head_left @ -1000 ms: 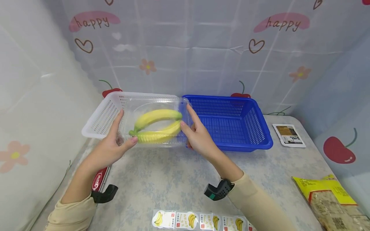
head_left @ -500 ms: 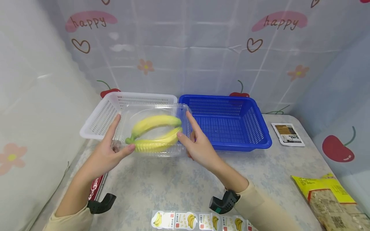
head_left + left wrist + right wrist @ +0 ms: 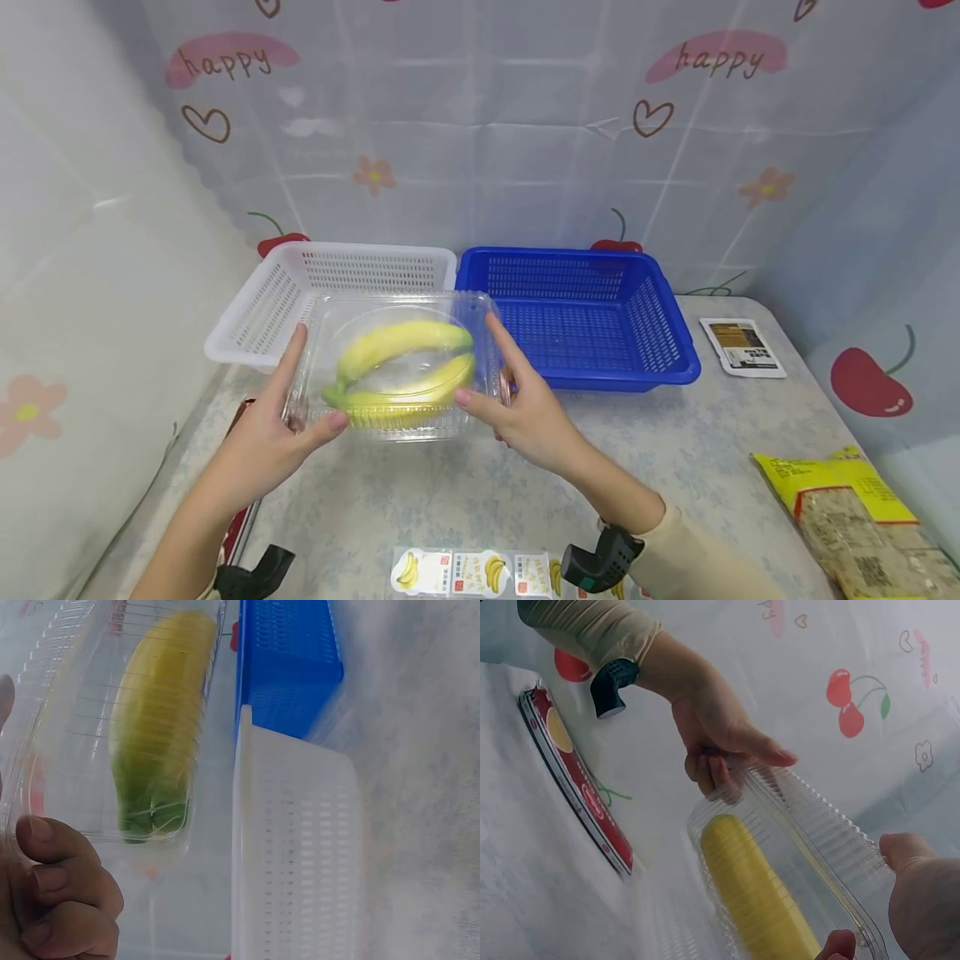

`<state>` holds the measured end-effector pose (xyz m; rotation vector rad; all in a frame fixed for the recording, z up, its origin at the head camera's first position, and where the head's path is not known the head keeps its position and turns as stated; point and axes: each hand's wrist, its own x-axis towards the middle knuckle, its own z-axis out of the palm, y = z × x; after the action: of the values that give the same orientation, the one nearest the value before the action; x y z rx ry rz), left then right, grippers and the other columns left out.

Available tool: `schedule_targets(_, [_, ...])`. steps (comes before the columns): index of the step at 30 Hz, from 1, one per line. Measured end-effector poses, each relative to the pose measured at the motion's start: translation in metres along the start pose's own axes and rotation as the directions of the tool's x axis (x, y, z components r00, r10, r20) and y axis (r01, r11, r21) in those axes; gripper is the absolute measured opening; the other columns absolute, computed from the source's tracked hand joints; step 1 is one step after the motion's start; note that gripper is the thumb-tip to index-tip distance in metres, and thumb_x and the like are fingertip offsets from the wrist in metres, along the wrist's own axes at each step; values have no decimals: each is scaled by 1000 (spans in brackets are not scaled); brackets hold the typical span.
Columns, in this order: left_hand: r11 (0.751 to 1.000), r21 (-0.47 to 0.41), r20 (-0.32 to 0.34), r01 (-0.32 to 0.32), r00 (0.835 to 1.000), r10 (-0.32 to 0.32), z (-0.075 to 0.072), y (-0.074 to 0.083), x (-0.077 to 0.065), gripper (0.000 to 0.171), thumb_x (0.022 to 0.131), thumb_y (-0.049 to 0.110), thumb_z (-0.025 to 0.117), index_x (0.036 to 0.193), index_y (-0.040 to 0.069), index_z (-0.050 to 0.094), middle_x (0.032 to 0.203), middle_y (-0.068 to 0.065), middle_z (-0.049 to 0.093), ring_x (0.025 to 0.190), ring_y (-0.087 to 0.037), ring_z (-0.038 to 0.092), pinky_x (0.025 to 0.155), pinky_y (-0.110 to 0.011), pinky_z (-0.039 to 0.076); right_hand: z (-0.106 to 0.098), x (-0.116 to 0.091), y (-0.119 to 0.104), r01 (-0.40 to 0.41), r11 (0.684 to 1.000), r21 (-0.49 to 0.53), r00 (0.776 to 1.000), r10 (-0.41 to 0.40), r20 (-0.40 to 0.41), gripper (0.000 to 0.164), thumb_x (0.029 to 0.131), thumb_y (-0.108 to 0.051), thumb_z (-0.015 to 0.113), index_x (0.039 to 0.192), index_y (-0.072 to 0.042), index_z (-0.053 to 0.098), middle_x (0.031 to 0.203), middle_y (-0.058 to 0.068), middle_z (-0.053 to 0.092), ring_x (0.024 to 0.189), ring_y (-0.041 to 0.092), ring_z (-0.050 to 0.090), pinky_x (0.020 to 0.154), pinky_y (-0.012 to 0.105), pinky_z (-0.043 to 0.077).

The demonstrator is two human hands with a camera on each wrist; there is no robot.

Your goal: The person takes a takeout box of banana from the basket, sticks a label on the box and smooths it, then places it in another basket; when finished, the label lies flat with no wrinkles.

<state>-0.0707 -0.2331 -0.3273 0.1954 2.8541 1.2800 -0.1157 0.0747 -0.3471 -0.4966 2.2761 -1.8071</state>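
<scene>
Two bananas (image 3: 405, 340), joined at a green stem end, lie inside a clear plastic clamshell box (image 3: 390, 304) whose lid is down. My left hand (image 3: 262, 429) grips the box's left side, thumb on the near left corner and index finger along the edge. On the opposite side my right hand (image 3: 532, 408) holds it, thumb at the near right and index finger stretched along the right edge. The left wrist view shows the box raised off the table, with curled left fingers (image 3: 71, 892) at its end.
Behind the box stand a white basket (image 3: 247, 312) and a blue basket (image 3: 585, 383). A strip of banana stickers (image 3: 480, 573) lies at the front. To the right are a small packet (image 3: 742, 348) and a yellow bag (image 3: 847, 517). A red box (image 3: 581, 776) lies at the left.
Both hands have drawn the clamshell box with the bananas nearer the body, away from the baskets. The grip on both sides stays the same.
</scene>
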Motion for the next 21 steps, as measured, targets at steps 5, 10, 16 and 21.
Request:
schedule_targets(5, [999, 29, 41, 16, 999, -17, 2, 1, -11, 110, 88, 40, 75, 152, 52, -14, 147, -11, 38, 51, -7, 36, 54, -28, 42, -1, -12, 4, -6, 1000, 1, 1000, 6, 13, 97, 87, -36, 77, 155, -50, 9, 76, 8, 40, 52, 13, 45, 46, 28, 46])
schedule_targets(10, [999, 26, 85, 40, 996, -42, 6, 3, -19, 113, 85, 42, 77, 152, 52, -14, 137, -12, 49, 48, -7, 36, 51, -28, 42, -2, -23, 9, -6, 1000, -24, 1000, 6, 19, 99, 86, -35, 78, 156, -48, 8, 80, 9, 40, 52, 10, 42, 46, 27, 45])
schedule_targets(16, [999, 35, 122, 31, 992, -35, 11, 3, -25, 114, 84, 43, 78, 153, 52, -13, 159, -16, 30, 67, -15, 54, 62, -33, 49, -4, -35, 16, -18, 999, -39, 1000, 18, 16, 100, 86, -33, 78, 156, -48, 9, 83, 8, 37, 48, 6, 32, 42, 23, 38])
schedule_targets(21, [999, 15, 165, 35, 986, -37, 16, 3, -30, 113, 83, 45, 78, 154, 50, -10, 113, -14, 62, 72, -12, 58, 58, -31, 49, -7, -48, 25, -26, 997, -66, 1000, 27, 4, 100, 85, -33, 79, 156, -47, 10, 84, 6, 34, 48, 3, 27, 41, 21, 36])
